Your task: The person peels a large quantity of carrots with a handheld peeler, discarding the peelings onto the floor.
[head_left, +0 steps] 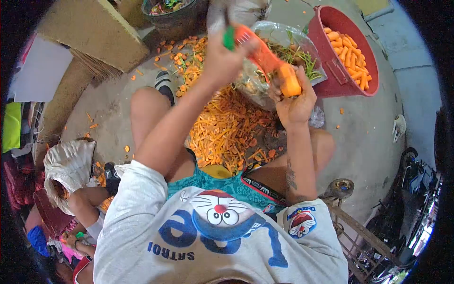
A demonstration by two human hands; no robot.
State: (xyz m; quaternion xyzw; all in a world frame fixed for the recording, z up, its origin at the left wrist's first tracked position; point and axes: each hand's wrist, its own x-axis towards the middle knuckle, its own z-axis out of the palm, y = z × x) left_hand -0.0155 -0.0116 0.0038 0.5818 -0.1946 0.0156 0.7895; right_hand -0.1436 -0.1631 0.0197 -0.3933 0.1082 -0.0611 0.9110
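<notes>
- I log the right hand (296,108) grasping a stubby orange carrot (289,84), upper centre of frame.
- Left hand (224,61) clenches a green-handled tool (229,39), blurred.
- I judge peeling or trimming underway; the next stroke calls for a firm right grip.

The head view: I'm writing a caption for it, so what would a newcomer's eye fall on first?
Probably the big heap of carrot peelings and slices in the middle of the picture. Next might come the red tub at the upper right, with many carrots in it, and the single carrot in the person's right hand, to the tub's lower left.
</notes>
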